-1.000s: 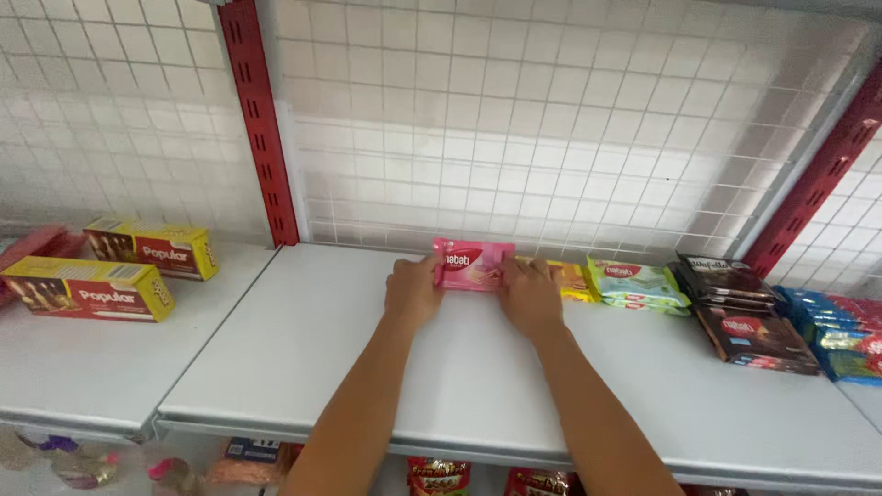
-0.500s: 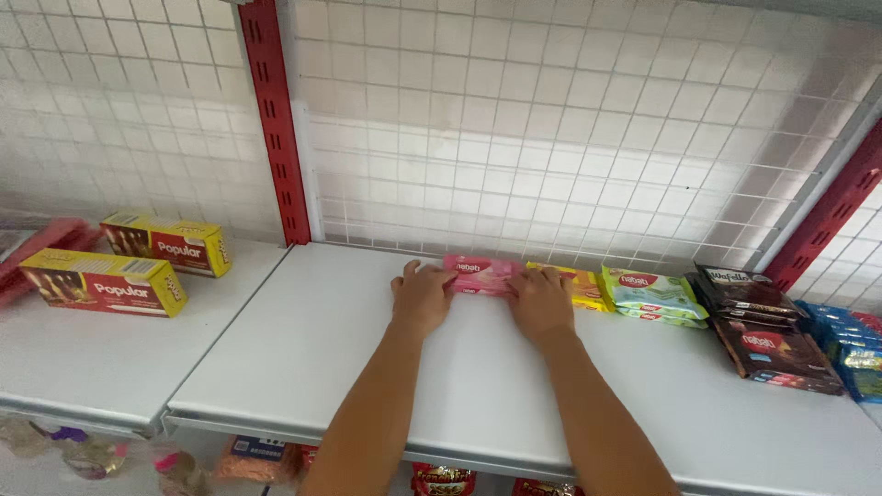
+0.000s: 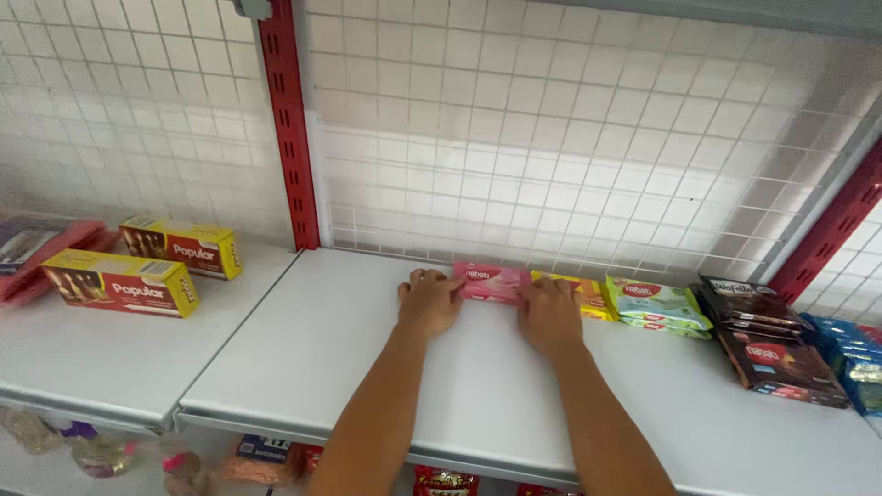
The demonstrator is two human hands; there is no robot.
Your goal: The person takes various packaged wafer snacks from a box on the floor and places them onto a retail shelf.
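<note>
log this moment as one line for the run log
left hand: on pink wafer pack | right hand: on same pack | pack: flat on white shelf, beside yellow pack

One pink wafer pack, two yellow boxes, two hands, two red uprights

I am standing at a shop display rack. In front of me is a white metal shelf backed by a white wire grid panel, with red slotted uprights dividing the bays. Packaged snacks lie in a row along the back edge of the shelf: a pink pack, a yellow pack, green packs and dark brown packs. On the neighbouring shelf to the left lie yellow and red boxes. Below the front edge, more wrapped goods show on a lower shelf.
</note>
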